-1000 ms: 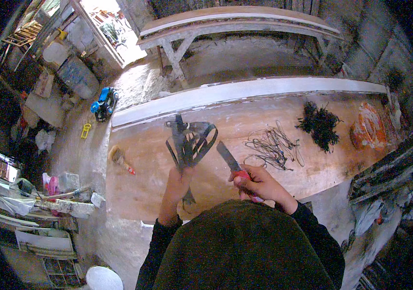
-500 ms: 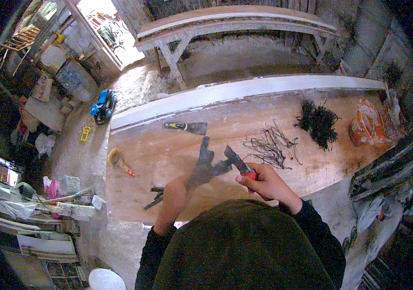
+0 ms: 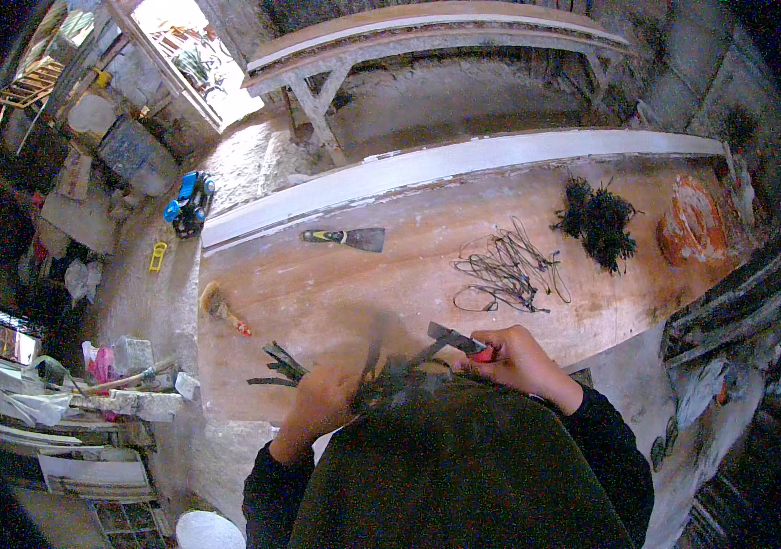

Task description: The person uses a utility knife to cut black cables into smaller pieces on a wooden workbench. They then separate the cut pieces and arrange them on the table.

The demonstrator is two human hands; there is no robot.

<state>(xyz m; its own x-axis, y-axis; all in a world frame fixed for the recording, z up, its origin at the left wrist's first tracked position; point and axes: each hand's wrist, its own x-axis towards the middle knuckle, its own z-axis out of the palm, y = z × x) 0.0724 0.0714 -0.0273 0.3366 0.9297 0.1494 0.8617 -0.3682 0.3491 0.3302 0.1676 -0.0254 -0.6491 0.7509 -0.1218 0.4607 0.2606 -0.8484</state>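
Blue toy vehicle (image 3: pixel 189 203): lying on the floor, left of the workbench (image 3: pixel 335 293).
Small brush (image 3: pixel 223 309): resting near the bench's left edge.
Bundle of dark strips (image 3: pixel 285 368): sticking out leftward from the left hand (image 3: pixel 322 403), at the bench's near edge; the hand is gripping it in a closed fist.
Putty knife (image 3: pixel 346 238): lying flat toward the bench's far side.
Red-handled blade tool (image 3: pixel 457 340): being grasped by the right hand (image 3: pixel 518 359), fingers wrapped round the handle, blade pointing left toward the bundle; contact unclear.
Tangle of wire (image 3: pixel 506 267): lying beyond the right hand.
Dark clump (image 3: pixel 601 220): sitting farther right.
Orange round object (image 3: pixel 690 222): lying at the bench's right end.
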